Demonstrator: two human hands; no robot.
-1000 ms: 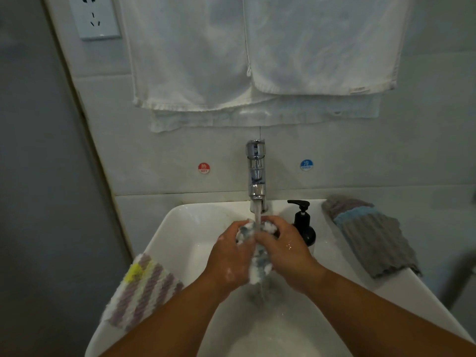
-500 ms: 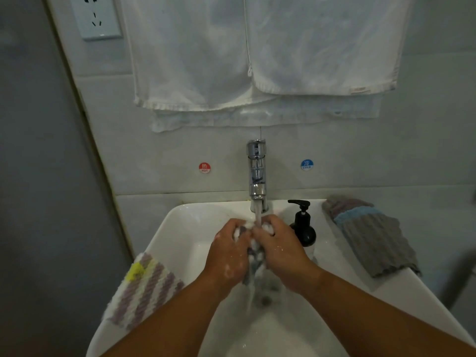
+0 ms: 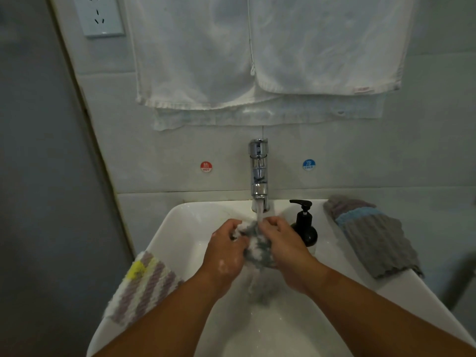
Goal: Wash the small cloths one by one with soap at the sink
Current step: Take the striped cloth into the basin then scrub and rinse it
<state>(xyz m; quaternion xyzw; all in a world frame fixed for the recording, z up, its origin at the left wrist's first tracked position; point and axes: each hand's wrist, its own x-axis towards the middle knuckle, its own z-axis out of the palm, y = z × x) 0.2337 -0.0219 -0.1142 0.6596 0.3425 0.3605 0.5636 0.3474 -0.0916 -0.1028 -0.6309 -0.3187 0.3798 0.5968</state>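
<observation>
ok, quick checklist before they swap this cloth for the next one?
1. Water running from faucet onto held cloth: ok.
2. Left hand and right hand both grip the held cloth: ok.
3. Suds rinsed out: not ok, white foam on held cloth and left hand.
4. Soap bottle upright beside right hand: ok.
5. Next cloths waiting on sink rim, striped cloth left, grey cloth right: ok.
6. Which of those is already washed: cannot tell.
</observation>
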